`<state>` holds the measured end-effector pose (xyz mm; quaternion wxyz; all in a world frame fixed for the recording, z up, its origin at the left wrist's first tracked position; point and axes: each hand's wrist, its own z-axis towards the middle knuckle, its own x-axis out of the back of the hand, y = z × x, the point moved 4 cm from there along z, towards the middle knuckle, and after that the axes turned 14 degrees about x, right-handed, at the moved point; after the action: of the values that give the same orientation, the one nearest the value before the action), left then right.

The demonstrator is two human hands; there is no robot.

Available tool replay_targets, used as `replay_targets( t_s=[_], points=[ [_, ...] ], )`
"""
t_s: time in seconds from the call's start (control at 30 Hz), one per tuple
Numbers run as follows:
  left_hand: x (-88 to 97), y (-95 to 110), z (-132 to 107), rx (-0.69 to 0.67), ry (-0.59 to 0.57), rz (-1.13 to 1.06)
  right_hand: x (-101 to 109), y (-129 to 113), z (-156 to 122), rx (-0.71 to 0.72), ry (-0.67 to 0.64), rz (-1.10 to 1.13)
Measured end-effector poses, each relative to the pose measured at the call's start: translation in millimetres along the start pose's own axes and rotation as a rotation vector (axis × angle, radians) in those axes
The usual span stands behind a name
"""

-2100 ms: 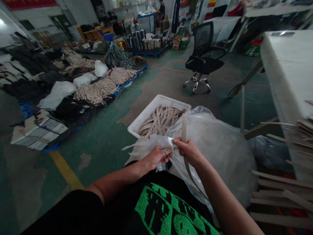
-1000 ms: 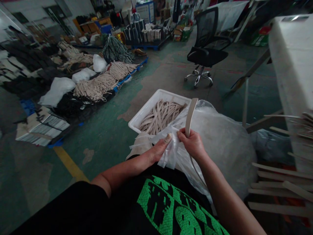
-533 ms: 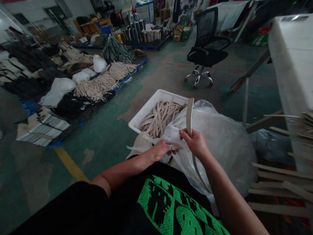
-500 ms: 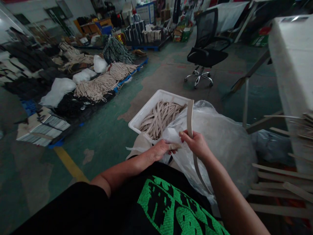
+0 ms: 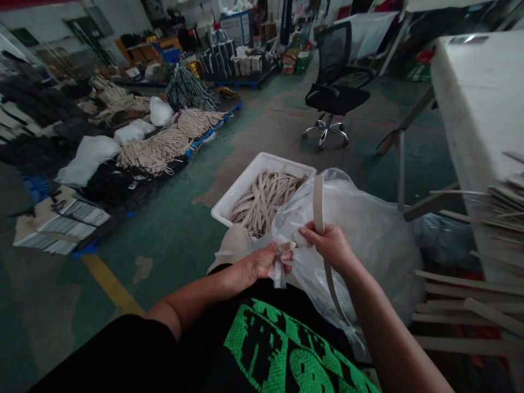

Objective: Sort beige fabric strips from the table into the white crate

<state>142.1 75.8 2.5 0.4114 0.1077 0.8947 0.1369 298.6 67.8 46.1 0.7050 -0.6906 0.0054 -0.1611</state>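
My left hand (image 5: 265, 262) is closed around a gathered piece of thin whitish plastic (image 5: 279, 276), and a loose end of it hangs below the fingers. Something pale covers the thumb tip; I cannot make out what. Just to the right, my right hand (image 5: 331, 243) grips a flat beige strap (image 5: 318, 197), which stands up above the fingers and curves down past the wrist. Under both hands bulges a large clear plastic bag (image 5: 368, 234) with pale contents. Beyond them, a white plastic tub (image 5: 223, 209) holds a tangle of beige straps (image 5: 264, 199).
At right, several beige strips (image 5: 470, 284) jut out beside a white-topped table (image 5: 475, 93). A black office chair (image 5: 338, 98) stands ahead. Pallets of bundled cords (image 5: 158, 144) and a strapped stack (image 5: 61, 221) lie at left.
The white piece that stood up between my hands is now bunched in my left hand, its end hanging down. My right hand still holds the strap. The view has shifted slightly.
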Motion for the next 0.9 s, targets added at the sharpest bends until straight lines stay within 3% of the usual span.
replay_targets(
  t_s=[0.17, 0.37, 0.5, 0.7, 0.9],
  points=[
    [7.2, -3, 7, -0.048, 0.099, 0.087, -2, -9, -2, 0.031, 0.024, -0.023],
    [16.1, -1, 7, -0.101, 0.102, 0.036, 2, -9, -1, 0.051, 0.038, -0.074],
    [9.1, -2, 8, -0.035, 0.100, 0.179, -5, -2, 0, 0.089, 0.013, -0.095],
    [2.7, 2, 5, -0.120, 0.249, 0.376, -12, 1, -2, 0.101, -0.031, -0.122],
    [15.1, 19, 8, -0.187, 0.309, 0.105, 6, -27, -3, 0.108, 0.125, 0.110]
  ],
)
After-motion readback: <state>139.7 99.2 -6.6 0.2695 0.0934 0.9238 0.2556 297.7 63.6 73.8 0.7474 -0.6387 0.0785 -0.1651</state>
